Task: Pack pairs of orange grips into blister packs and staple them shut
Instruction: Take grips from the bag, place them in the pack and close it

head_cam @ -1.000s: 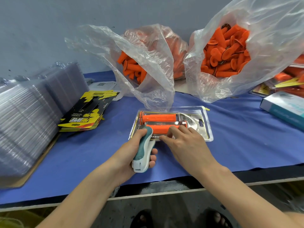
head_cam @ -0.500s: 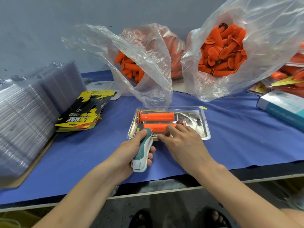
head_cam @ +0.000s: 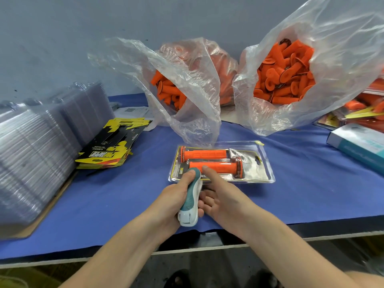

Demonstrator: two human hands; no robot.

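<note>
Blue table [head_cam: 301,183] across lower frame, bag [head_cam: 187,96] of loose grips upper centre, second bag [head_cam: 336,59] upper right, pack [head_cam: 253,169] holding two grips flat at centre, right hand [head_cam: 224,196] pinching its near edge, thumb on top, left hand [head_cam: 174,198] wrapped round stapler [head_cam: 190,204], nose at pack's near-left edge.

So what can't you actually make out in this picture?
Head view:
- Mouth of stapler and any staples: hidden under left hand and its own body.
- Fingers of right hand: tucked beside the stapler; grip on blister pack unclear.
- Clear stack at left: blurred.
- Box at right: cut off by the edge.
</note>
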